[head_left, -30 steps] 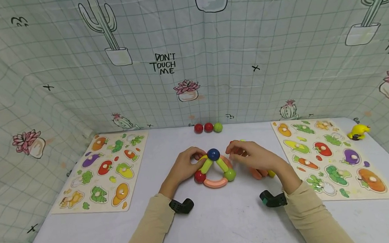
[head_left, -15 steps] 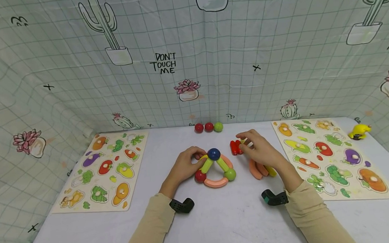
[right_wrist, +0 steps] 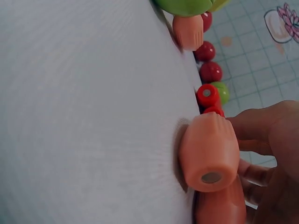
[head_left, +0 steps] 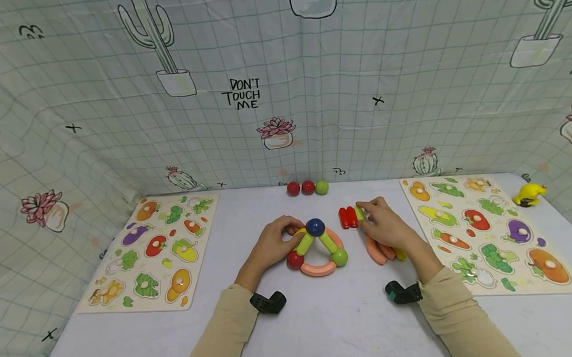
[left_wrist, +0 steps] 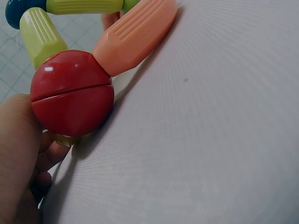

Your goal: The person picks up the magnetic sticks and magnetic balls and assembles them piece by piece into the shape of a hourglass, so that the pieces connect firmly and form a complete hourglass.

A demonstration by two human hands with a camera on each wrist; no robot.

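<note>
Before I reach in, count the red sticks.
2: one red stick and a second red stick just right of it, beside the lime stick at the right hand. That hand could hide more.

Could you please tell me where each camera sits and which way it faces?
Head: on the person's head, facing forward and down at the table; left hand, right hand and beige sleeves show.
Left wrist: on that wrist, looking at a red ball touching a salmon arc; left hand partly shows, at left.
Right wrist: on that wrist, looking past salmon pieces towards red rods; right hand partly shows, at right.
Head and right wrist share the red rods.
</note>
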